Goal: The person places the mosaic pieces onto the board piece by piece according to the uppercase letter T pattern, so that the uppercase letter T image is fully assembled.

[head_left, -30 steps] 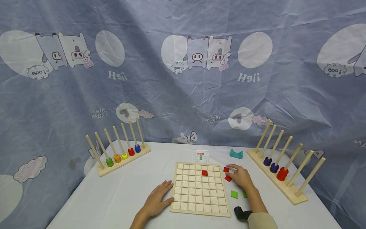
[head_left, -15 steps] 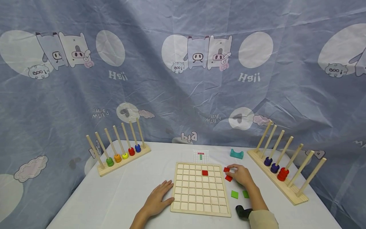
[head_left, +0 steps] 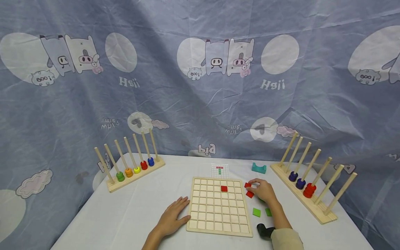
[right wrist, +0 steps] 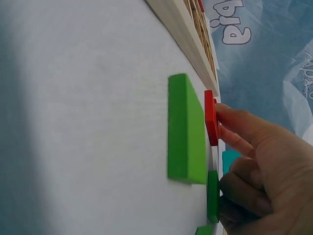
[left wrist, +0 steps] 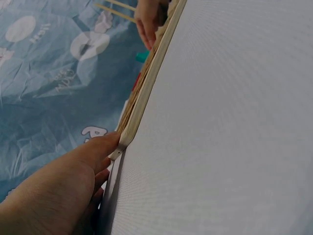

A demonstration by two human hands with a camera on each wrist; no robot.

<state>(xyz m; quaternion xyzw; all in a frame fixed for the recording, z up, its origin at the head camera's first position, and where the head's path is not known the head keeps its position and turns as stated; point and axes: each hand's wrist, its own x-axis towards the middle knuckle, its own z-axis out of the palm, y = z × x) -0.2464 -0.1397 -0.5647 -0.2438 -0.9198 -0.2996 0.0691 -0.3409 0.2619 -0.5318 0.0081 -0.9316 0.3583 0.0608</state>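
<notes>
A wooden grid board lies on the white table, with one red tile in a cell near its far side. My left hand rests flat beside the board, fingers extended; in the left wrist view its thumb touches the board's edge. To the right of the board my right hand pinches a red tile between thumb and index finger. Just nearer lies another red tile, close under the thumb. Green tiles lie nearer the person; one by the palm is mostly hidden.
Behind the board lies a card with a red and green T pattern. A teal curved block sits to its right. Peg racks with coloured rings stand left and right. A black bent object is by the right sleeve.
Both hands stay almost where they were. A green tile beside the right forearm shows slightly more than one second ago.
</notes>
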